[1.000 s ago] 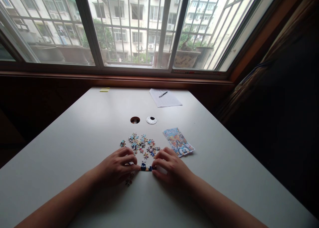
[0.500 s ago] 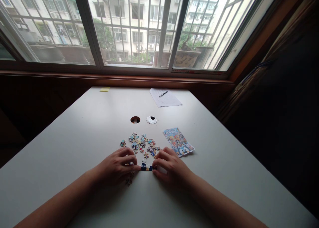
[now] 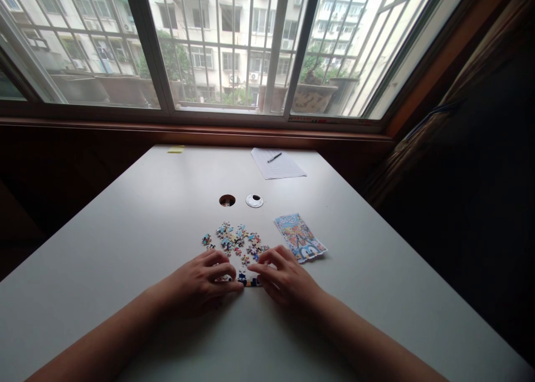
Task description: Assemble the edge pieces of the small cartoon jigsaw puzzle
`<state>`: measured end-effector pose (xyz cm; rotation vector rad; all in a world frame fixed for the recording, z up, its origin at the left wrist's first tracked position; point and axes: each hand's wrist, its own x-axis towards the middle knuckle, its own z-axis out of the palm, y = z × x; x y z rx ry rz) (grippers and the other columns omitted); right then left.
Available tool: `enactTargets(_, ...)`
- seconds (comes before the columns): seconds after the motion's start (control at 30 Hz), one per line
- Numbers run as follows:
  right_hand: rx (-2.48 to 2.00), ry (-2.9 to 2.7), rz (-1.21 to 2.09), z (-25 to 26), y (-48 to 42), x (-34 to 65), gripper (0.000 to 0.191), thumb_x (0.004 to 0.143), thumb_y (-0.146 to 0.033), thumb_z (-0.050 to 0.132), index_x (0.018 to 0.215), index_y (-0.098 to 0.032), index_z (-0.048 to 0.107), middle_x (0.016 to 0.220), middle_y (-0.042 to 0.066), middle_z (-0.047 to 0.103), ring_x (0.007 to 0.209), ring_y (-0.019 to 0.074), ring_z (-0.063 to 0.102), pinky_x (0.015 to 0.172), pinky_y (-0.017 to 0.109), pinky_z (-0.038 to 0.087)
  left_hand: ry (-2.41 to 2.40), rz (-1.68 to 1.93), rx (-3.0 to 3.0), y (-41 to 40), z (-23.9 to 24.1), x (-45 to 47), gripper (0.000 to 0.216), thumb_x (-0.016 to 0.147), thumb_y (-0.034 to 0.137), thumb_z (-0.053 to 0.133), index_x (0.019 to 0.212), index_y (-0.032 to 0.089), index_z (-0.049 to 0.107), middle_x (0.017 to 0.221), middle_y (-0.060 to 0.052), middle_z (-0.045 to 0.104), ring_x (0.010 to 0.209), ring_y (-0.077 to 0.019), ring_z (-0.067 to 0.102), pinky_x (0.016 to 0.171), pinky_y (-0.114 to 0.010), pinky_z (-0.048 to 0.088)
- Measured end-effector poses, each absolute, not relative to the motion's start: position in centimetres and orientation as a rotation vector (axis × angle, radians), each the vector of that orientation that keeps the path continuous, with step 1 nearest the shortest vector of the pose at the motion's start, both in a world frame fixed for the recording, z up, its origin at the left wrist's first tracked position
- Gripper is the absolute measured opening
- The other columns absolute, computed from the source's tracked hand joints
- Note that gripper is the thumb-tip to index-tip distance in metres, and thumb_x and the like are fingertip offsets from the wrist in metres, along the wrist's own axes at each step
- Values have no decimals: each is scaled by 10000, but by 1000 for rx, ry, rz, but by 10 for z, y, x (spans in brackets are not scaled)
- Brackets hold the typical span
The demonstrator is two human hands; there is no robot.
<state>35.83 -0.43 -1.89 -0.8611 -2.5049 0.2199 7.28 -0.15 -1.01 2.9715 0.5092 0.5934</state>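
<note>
jigsaw strip, the dark-blue one: where is it?

on the white table, between the two hands, seemingly flat, its ends partly hidden by fingers.

and the hands?

the left hand is half curled, its thumb tip at the strip's left end. the right hand is a little looser, index finger reaching out over the strip, the lower fingertips close by its right end. whether either one pinches a piece, i cannot tell.

how would you work a joint there?

i'd brace the strip with one thumb so it can't slide, set each tab squarely over its socket, then press straight down; a sideways shove could buckle the row.

anything to mind?

the loose jigsaw pieces lie just beyond the fingers, so i'd lift the knuckles clear. the bluey picture sheet, just beyond the right hand, would help in matching colours.
</note>
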Motion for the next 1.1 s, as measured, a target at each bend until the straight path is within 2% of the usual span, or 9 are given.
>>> enactTargets(0.1, -895, -2537, 173, -19, -6, 357, 383, 953, -220, 571, 1321, -321, 597, 1155, 83, 593, 1037, 254, 472, 941, 439, 433, 500, 563, 2964, -4, -7, 76, 415, 893, 152, 602, 1295, 257, 589, 1114, -85, 643, 1038, -250, 514, 907, -386, 466)
enactTargets(0.27, -915, -2605, 170, -19, -7, 357, 357, 941, -282, 607, 1288, -364, 611, 1180, 63, 580, 1076, 271, 443, 988, 466, 396, 470, 559, 2960, -5, -6, 77, 443, 890, 149, 619, 1314, 267, 575, 1106, -87, 635, 1041, -250, 518, 916, -387, 461)
enactTargets(0.57, -938, -2604, 217, -17, -8, 357, 357, 963, -275, 572, 1307, -364, 599, 1165, 64, 585, 1078, 268, 435, 1002, 469, 387, 470, 560, 2972, -4, -9, 75, 438, 913, 166, 614, 1333, 281, 571, 1079, -87, 640, 1035, -243, 525, 918, -375, 467)
enactTargets(0.8, -906, -2576, 231, -15, -7, 357, 296, 956, -222, 571, 1219, -333, 648, 1126, 67, 605, 1038, 258, 452, 977, 462, 411, 458, 572, 2970, -4, -5, 77, 430, 910, 178, 620, 1325, 284, 580, 1077, -79, 643, 1023, -240, 526, 906, -372, 474)
enactTargets(1.1, -931, -2520, 234, -20, -5, 357, 152, 971, -264, 599, 1085, -306, 692, 1077, 60, 625, 1005, 240, 475, 927, 417, 442, 451, 593, 2975, -4, -6, 77, 422, 912, 186, 641, 1316, 291, 582, 1103, -82, 652, 1031, -244, 537, 899, -371, 477)
